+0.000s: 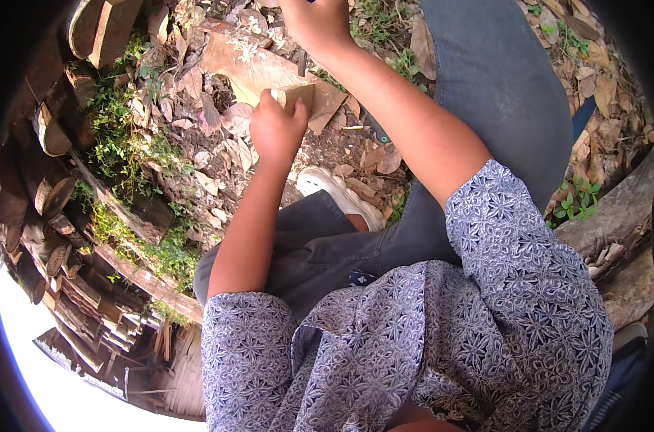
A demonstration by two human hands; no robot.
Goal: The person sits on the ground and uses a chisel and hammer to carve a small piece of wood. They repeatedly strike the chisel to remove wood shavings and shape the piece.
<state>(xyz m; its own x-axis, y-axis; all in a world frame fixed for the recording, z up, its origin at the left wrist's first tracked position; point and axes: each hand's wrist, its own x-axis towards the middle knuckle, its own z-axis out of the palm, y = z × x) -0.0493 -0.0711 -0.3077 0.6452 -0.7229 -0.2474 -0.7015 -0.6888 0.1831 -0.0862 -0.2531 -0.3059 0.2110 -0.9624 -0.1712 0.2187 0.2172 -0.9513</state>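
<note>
left hand [275, 129] clamped on stick [298, 93], upright on board [269, 72] | right hand [316, 21] closed on tool, mostly out of frame, blade [301, 63] above stick | advice: left fingers low, clear of blade; stick steady | dry leaves [219, 144] around

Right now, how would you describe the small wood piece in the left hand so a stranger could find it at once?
Start at the big flat wood slab lying on the leaf-covered ground above the person's knees. At its near edge the left hand pinches a small wood piece. It is pale tan and clean-cut with straight edges, unlike the darker brown slab and the curled dry leaves around it.
</note>
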